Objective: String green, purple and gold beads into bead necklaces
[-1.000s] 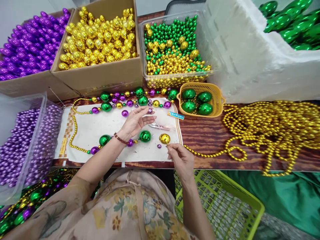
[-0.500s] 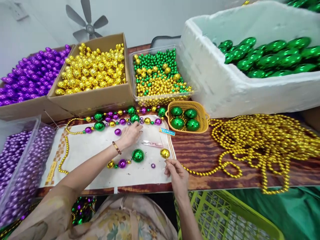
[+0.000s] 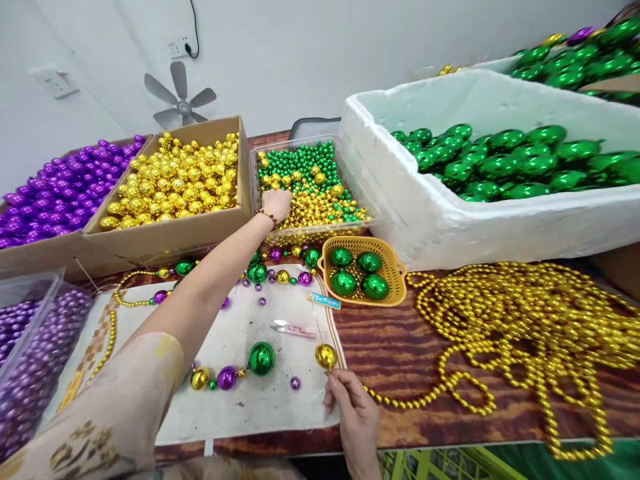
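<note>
head view, glossy gold bead (image 3: 326, 357) on needle (image 3: 319, 328), right fingers (image 3: 341, 390) pinching needle, grip of left fingers (image 3: 284, 199) unclear

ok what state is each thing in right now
Left hand: in bead bin, grip hidden
Right hand: pinched closed under gold bead
Gold bead: threaded on needle
Bead bin: open, beads inside
Basket: open, holding four large green beads
Foam box: open
Plug: in socket
Snips: lying flat
</note>
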Action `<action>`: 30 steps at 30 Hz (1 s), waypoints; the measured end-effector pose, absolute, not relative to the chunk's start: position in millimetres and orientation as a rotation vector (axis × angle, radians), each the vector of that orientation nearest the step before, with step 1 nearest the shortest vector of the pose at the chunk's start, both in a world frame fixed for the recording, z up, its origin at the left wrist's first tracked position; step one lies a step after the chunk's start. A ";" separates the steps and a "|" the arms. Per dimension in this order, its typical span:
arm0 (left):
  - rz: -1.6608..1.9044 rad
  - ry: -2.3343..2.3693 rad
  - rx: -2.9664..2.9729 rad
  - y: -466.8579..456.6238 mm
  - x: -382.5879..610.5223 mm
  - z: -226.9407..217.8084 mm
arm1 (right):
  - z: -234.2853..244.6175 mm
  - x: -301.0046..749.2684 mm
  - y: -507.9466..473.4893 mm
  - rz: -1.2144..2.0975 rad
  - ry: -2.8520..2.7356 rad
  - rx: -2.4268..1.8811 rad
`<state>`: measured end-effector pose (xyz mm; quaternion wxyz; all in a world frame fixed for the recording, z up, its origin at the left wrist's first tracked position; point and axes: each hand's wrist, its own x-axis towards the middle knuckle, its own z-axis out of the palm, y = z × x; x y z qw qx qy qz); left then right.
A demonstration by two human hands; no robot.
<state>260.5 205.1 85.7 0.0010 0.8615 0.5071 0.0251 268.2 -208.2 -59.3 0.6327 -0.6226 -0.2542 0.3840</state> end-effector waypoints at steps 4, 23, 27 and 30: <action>0.112 1.602 2.686 207.9 260.5 83.4 | -57.9 268.8 -207.4 0.868 -0.602 -1.430; 0.636 0.700 0.774 -15.7 130.1 70.1 | 7.2 262.8 -210.9 0.800 -0.860 -1.384; 0.632 0.633 0.757 -19.6 124.2 69.0 | 11.7 258.9 -211.8 0.836 -0.854 -1.372; 0.612 0.626 0.770 -19.9 121.5 69.9 | 13.5 257.8 -212.5 0.850 -0.835 -1.376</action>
